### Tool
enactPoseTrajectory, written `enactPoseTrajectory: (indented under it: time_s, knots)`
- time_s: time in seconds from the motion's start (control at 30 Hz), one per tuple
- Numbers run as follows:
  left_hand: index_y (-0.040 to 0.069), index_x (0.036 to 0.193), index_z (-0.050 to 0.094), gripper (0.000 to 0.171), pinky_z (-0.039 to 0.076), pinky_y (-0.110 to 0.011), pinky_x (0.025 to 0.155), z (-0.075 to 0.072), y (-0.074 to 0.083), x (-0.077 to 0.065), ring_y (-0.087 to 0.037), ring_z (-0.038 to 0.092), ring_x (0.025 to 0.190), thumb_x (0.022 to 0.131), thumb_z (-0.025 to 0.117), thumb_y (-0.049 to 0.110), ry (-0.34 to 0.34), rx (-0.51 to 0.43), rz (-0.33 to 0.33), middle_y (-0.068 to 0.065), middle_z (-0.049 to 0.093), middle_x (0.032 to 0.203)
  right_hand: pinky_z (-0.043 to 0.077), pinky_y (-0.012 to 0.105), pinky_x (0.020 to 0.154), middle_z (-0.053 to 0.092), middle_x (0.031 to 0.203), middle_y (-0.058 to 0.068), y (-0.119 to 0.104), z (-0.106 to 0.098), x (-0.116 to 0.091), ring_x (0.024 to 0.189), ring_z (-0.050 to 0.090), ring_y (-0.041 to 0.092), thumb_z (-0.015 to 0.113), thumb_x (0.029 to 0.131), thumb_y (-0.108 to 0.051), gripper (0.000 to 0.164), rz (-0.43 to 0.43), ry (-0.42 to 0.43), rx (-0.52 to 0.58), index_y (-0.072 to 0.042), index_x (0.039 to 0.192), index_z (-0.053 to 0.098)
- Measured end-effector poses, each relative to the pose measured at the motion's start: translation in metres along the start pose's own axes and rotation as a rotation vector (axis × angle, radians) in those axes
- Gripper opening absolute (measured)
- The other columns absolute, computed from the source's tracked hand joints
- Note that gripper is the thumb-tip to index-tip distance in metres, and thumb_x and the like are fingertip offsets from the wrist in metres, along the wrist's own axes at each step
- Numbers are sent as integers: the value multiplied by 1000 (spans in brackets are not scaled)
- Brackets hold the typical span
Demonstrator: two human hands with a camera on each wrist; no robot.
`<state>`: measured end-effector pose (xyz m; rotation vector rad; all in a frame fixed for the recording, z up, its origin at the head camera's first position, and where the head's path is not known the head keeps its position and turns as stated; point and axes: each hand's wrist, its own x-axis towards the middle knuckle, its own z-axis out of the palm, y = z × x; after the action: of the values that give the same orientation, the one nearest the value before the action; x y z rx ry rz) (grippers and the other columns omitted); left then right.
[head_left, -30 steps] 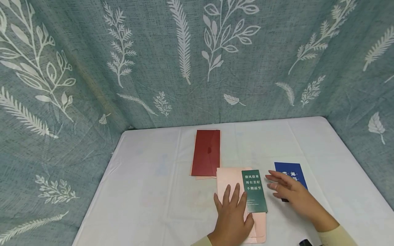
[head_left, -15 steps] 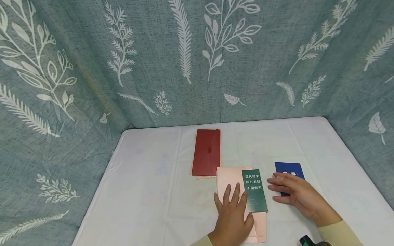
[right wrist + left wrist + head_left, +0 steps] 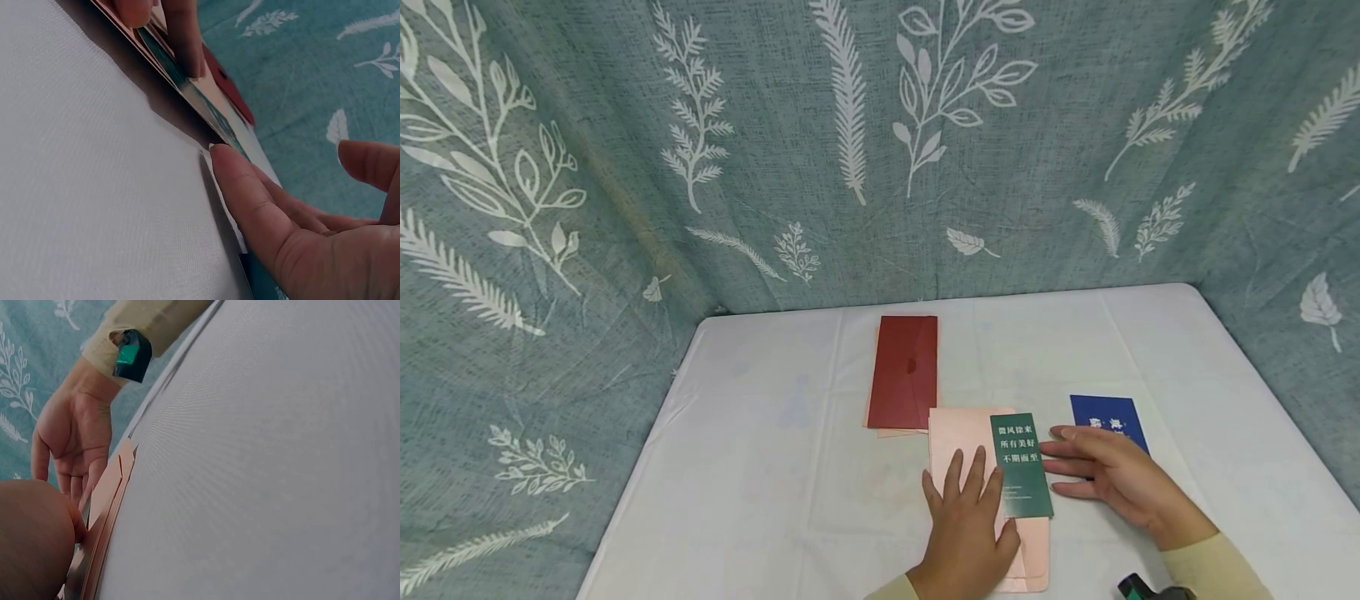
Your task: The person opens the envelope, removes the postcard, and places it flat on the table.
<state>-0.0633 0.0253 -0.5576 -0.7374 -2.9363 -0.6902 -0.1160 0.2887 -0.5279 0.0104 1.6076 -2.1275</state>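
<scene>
A stack of pink envelopes lies on the white table, with a dark green card with white Chinese lettering along its right side. My left hand rests on the envelopes, fingers spread, the index finger and thumb at the card's left edge. From the right, my right hand reaches to the card's right edge with fingers extended and nothing gripped. In the right wrist view, the nearest fingertip is right at the end of the stack. A blue card with white lettering lies partly hidden beneath the right hand.
A dark red envelope lies over pink ones farther back, just left of the stack. A white cloth covers the table, and a teal leaf-patterned curtain hangs behind and at both sides. A black-and-green device sits by the right sleeve.
My right hand first shifts slightly right and turns, its fingers straightening over the blue card, then moves left until the fingertips meet the green card's edge. The left hand stays in place.
</scene>
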Motion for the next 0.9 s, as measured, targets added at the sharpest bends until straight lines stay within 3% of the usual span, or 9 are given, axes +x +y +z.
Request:
enactPoseTrajectory:
  time_s: [0.23,0.53,0.9]
  knots:
    - [5,155,60,60,20,-90,105,1,0,0,-47,30,156,103,67,34,-3,0,-10,-17,39,171,60,52,92,72,127,14,3,5,4,113,73,25,52,117,-23,59,15,39,-38,21,154,37]
    - [5,157,58,61,17,-91,105,0,1,1,-48,28,157,104,67,35,-36,-29,-23,-18,37,172,61,52,90,71,123,19,8,16,14,110,73,27,56,115,-19,60,5,38,-69,22,155,36]
    - [5,158,57,61,17,-91,105,-1,0,2,-48,29,156,105,66,35,-41,-26,-21,-17,37,172,64,45,80,74,108,19,13,29,24,95,77,26,62,110,-8,45,5,165,-178,20,143,52]
